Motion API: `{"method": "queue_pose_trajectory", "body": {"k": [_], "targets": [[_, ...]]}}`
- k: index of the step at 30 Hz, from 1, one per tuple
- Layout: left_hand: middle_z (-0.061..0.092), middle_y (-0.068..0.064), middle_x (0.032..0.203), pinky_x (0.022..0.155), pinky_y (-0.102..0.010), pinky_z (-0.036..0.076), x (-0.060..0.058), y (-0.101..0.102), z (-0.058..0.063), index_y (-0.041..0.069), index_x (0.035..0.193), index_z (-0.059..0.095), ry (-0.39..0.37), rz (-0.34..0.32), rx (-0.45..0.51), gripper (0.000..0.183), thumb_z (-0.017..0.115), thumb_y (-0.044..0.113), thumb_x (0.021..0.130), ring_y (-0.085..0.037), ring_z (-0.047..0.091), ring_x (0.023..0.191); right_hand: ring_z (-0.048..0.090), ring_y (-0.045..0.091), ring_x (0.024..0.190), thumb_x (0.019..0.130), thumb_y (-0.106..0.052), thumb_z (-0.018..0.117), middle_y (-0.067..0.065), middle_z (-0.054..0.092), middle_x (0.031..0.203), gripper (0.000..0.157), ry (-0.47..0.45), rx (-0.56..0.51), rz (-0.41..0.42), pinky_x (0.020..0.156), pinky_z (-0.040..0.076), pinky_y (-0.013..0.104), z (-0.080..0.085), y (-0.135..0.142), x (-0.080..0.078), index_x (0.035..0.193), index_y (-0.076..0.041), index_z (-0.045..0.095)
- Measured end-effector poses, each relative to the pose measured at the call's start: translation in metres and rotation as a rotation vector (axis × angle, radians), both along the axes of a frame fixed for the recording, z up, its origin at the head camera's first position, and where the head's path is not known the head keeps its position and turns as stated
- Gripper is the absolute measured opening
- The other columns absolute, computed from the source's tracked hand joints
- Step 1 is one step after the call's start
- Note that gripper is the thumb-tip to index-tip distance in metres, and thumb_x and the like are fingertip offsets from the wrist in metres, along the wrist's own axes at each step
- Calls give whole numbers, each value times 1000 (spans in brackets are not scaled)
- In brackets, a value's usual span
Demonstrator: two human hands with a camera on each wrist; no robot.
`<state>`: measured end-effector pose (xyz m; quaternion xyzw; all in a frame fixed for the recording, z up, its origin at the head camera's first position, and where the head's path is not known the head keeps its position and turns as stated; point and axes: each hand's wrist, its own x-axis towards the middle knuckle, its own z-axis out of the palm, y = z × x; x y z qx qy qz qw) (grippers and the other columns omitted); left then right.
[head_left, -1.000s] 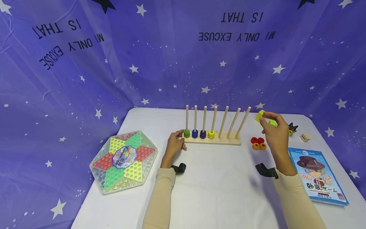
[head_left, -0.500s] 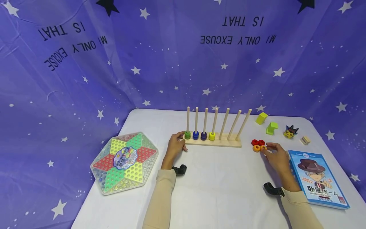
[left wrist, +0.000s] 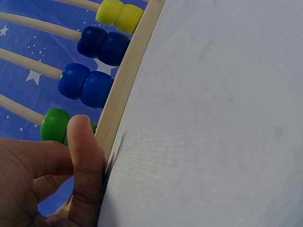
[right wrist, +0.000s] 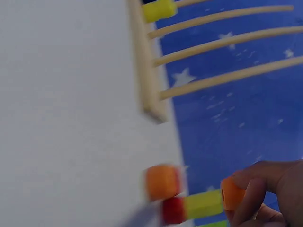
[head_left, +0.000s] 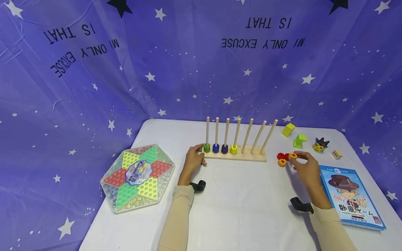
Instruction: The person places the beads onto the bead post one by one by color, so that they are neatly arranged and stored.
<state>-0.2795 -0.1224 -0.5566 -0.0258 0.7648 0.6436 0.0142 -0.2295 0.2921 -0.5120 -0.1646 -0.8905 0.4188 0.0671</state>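
In the head view, a wooden peg rack (head_left: 248,157) stands on the white table, its several pegs upright. Pairs of green (left wrist: 54,125), blue (left wrist: 75,81), dark blue (left wrist: 102,45) and yellow beads (left wrist: 118,15) sit low on the four leftmost pegs; the three at the right are bare. My left hand (head_left: 193,161) grips the rack's left end, thumb at its front edge. Between thumb and fingers, my right hand (head_left: 307,170) pinches an orange bead (right wrist: 232,194), raised off the table. Below it lie another orange bead (head_left: 282,162) and two red beads (head_left: 280,156).
A hexagonal Chinese checkers board (head_left: 138,177) lies at the left. Right of my right hand is a blue game box (head_left: 351,195). Behind are a yellow-green block (head_left: 288,129), a green block (head_left: 299,141), a small figure (head_left: 320,144) and a small wooden piece (head_left: 337,154).
My right hand came down from above the beads to the orange pair, then took one orange bead and lifted it slightly. My left hand stays at the rack's end.
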Motion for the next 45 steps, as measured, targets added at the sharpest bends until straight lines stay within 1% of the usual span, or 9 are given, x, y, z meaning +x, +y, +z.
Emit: {"method": "queue_pose_trajectory", "body": {"k": [3, 9, 14, 17, 23, 28, 36, 39, 45], "targets": [[45, -16, 110, 53, -31, 62, 0, 0, -1, 4, 136, 51, 4, -1, -1, 47, 51, -6, 90, -16, 59, 52, 60, 7, 63, 92, -42, 59, 18, 53, 128, 55, 68, 15, 0, 49, 51, 14, 32, -9, -2, 134, -8, 51], [45, -15, 110, 53, -31, 62, 0, 1, -4, 4, 136, 52, 7, -2, -10, 47, 51, -6, 90, -14, 60, 51, 60, 9, 62, 88, -46, 62, 8, 54, 125, 55, 231, 14, 8, 48, 51, 16, 92, -32, -10, 132, -13, 54], [45, -15, 110, 54, -31, 62, 0, 2, -4, 4, 136, 51, 4, -7, -12, 47, 51, -5, 90, -14, 60, 51, 56, 8, 57, 88, -42, 65, 4, 54, 122, 49, 328, -19, 102, 43, 49, 17, 132, -60, -16, 129, -17, 57], [45, -16, 110, 54, -31, 62, -1, 2, -3, 4, 136, 51, 7, -7, -5, 47, 51, -6, 90, -14, 60, 51, 55, 14, 56, 87, -41, 66, 3, 56, 120, 47, 353, -42, 189, 44, 48, 18, 147, -82, -21, 128, -18, 59], [45, -16, 110, 54, -32, 62, 0, 3, -3, 5, 136, 51, -5, -15, 11, 47, 51, -5, 91, -16, 60, 52, 58, 25, 59, 87, -41, 67, 1, 59, 119, 44, 293, -47, 336, 45, 51, 24, 152, -117, -33, 125, -19, 61], [46, -15, 110, 53, -31, 62, 1, 4, -1, 4, 136, 51, 1, -16, -3, 47, 52, -5, 91, -17, 61, 51, 58, 26, 60, 88, -36, 67, 2, 58, 121, 41, 253, -52, 381, 48, 53, 26, 147, -129, -42, 125, -19, 60], [45, -15, 110, 53, -31, 62, -1, 4, -2, 4, 136, 51, -1, -19, 1, 46, 51, -5, 91, -16, 61, 52, 58, 22, 59, 89, -35, 67, 2, 58, 124, 45, 242, -27, 378, 46, 52, 27, 144, -129, -44, 128, -17, 59], [45, -15, 110, 53, -31, 62, -2, 3, -3, 4, 136, 51, 3, -18, 0, 47, 51, -6, 91, -15, 60, 51, 59, 22, 59, 88, -39, 67, 2, 59, 125, 48, 273, -22, 365, 48, 52, 25, 144, -127, -41, 130, -19, 57], [45, -17, 110, 52, -31, 62, -2, 0, 0, 4, 136, 51, 9, -7, -7, 47, 50, -6, 89, -17, 60, 51, 59, 21, 61, 89, -39, 65, 2, 60, 124, 48, 366, -48, 258, 43, 47, 22, 144, -107, -29, 132, -19, 56]]}}
